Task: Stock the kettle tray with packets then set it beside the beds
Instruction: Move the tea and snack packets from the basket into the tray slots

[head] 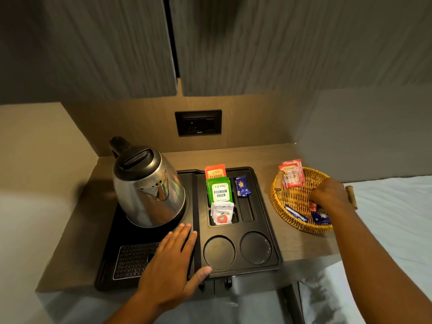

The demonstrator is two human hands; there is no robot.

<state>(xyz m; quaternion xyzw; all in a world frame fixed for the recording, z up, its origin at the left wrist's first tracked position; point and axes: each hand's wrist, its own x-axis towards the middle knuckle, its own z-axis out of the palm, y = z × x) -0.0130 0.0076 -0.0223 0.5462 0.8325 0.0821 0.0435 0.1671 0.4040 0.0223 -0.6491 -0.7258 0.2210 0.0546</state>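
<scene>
Fingers of right hand: curled into wicker basket, pinching small red packet; basket right of kettle tray. Left hand: fingers flat, released, on tray's near edge. Kettle: on tray's left half. Green packets, white packets, blue sachet: upright in tray's slots. Tray: on tabletop.

A wood-grain counter fills a dim alcove. On the tan wooden back panel sits a black wall socket. Above hang grey textured cabinet doors, split by a dark gap. White bedding lies at the far right.
</scene>
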